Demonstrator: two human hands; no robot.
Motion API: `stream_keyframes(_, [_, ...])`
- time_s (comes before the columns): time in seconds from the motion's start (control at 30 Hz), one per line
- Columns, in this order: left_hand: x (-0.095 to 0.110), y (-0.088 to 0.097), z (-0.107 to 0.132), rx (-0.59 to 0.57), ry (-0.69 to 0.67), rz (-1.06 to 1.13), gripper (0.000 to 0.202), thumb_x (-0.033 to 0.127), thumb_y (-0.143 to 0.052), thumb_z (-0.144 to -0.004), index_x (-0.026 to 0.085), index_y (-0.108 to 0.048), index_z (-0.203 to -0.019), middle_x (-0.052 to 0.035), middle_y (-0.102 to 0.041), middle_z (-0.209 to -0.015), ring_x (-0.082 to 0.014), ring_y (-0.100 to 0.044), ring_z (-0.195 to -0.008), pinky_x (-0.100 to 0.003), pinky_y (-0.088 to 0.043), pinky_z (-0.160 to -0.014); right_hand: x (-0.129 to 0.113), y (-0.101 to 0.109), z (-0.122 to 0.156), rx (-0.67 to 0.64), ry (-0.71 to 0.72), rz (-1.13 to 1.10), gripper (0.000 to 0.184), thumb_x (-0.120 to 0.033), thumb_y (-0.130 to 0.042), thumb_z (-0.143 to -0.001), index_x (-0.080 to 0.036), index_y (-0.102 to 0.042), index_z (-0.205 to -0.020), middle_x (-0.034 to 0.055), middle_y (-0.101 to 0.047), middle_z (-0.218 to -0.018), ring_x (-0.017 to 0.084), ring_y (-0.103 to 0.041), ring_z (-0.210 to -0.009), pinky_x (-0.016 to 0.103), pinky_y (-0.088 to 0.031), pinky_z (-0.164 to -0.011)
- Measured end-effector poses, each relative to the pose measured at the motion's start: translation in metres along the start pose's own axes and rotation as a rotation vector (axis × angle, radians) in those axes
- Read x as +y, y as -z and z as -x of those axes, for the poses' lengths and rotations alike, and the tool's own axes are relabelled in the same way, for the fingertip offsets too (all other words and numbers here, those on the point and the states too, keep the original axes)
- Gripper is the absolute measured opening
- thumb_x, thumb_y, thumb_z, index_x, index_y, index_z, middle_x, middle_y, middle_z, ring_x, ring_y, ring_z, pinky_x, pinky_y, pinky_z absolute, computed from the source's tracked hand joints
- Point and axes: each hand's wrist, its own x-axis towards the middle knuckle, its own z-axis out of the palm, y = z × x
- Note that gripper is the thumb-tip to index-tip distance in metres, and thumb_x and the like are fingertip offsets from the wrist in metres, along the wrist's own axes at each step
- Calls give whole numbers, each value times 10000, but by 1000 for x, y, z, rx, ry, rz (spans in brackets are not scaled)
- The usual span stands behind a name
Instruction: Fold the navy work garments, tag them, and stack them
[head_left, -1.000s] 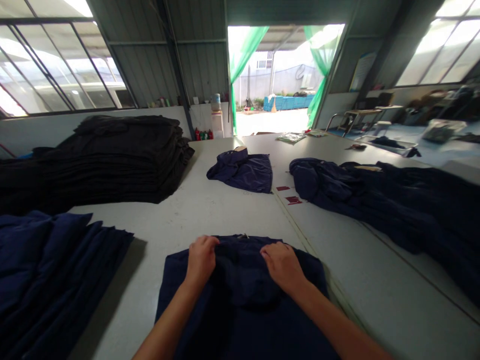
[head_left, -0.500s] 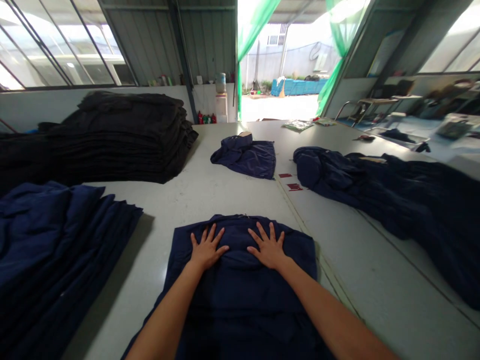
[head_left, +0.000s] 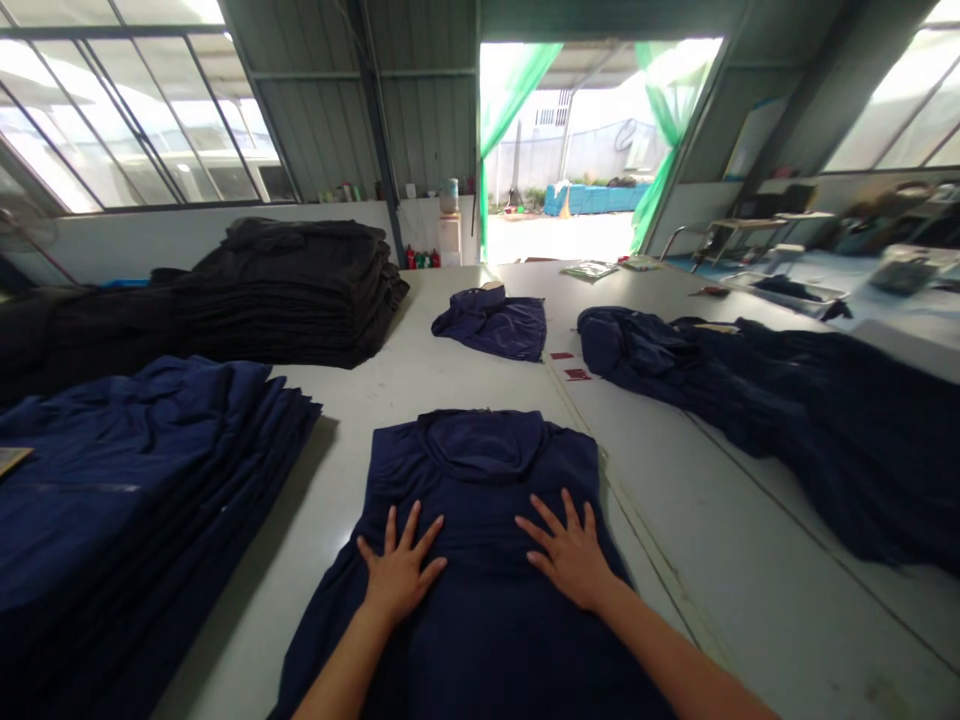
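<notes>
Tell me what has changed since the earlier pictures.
The left hand and right hand moved from the far edge of the dark navy cloth garment toward the camera; their fingers, curled before, now lie spread on it. The tall stack of black cloth stayed put.

hands spread on navy garment, probably black clothes stack beyond

Head-worn view (a single camera), directed forward and down over the table. The navy garment lies near, the doorway far.
</notes>
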Motion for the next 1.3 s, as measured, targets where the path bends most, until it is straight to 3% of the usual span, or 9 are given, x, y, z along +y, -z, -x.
stream_keyframes(0.17, [19,20,2,27,31,48,612,479,-416,-795,482,-110,-1325,36,68,-1488,-363,146,-1320,-755,-39,-888,-1,25,-10,-52,-129,69,536,-431,-480,-801,-498,-277,-1293,-55,-120,-1484,403,91,-1303,678,52,-953])
stream_keyframes(0.3, [18,27,54,-97,-90,96,688,416,-512,-743,498,-142,-1317,75,47,-1489,-349,141,-1326,-710,-6,-942,-5,25,49,-87,-79,-13,576,-399,-462,-812,-507,-200,-1313,-49,-75,-1488,397,92,-1305,701,-1,-942])
stream_keyframes(0.5, [18,8,114,-373,-263,204,738,486,-655,-597,509,-325,-1257,35,-266,-1440,-323,-148,-1323,-563,-51,-1045,11,-2,116,-80,105,-85,533,-438,-407,-841,-510,-180,-1318,-74,-95,-1482,372,67,-1319,706,22,-948])
stream_keyframes(0.7, [45,5,90,-210,-168,201,693,503,-627,-597,522,-354,-1234,42,-307,-1391,-305,-149,-1310,-556,40,-1040,34,3,73,-70,58,-76,448,-487,-319,-863,-514,-234,-1302,-85,-197,-1464,364,-3,-1327,704,7,-946])
stream_keyframes(0.83, [61,17,74,-118,-162,202,622,381,-604,-616,478,-425,-1203,9,-362,-1333,-265,-267,-1254,-528,-93,-1045,27,34,56,-115,-21,-55,515,-369,-434,-813,-417,-321,-1313,-10,-271,-1443,370,-108,-1310,678,-28,-963])
stream_keyframes(0.9, [63,17,77,-102,-209,238,610,395,-616,-590,427,-469,-1182,-16,-423,-1264,-250,-357,-1185,-487,-172,-1040,17,47,64,-110,59,-84,547,-350,-517,-745,-349,-405,-1281,40,-379,-1365,333,-250,-1259,597,-100,-1007])
stream_keyframes(1.0, [61,9,86,-171,-260,272,823,488,-687,-458,395,-424,-1232,-42,-439,-1253,-293,-353,-1191,-531,-153,-1042,3,48,88,-194,231,-129,590,-402,-637,-606,-304,-513,-1175,60,-476,-1209,296,-404,-1131,491,-246,-991])
stream_keyframes(1.17, [61,-10,91,-320,-243,161,1074,388,-704,-402,342,-223,-1361,-111,-250,-1425,-391,-150,-1302,-688,-87,-964,-11,17,108,-242,183,45,884,-211,-708,-446,-290,-396,-1269,110,-383,-1314,384,-353,-1171,527,-349,-904])
stream_keyframes(1.3, [72,-11,90,-339,-234,51,1134,191,-679,-395,314,-139,-1384,-123,-184,-1458,-391,-131,-1310,-691,-135,-952,-14,9,91,-178,102,107,460,-66,-507,-645,-235,-560,-1070,103,-568,-1111,298,-505,-1043,374,-464,-755])
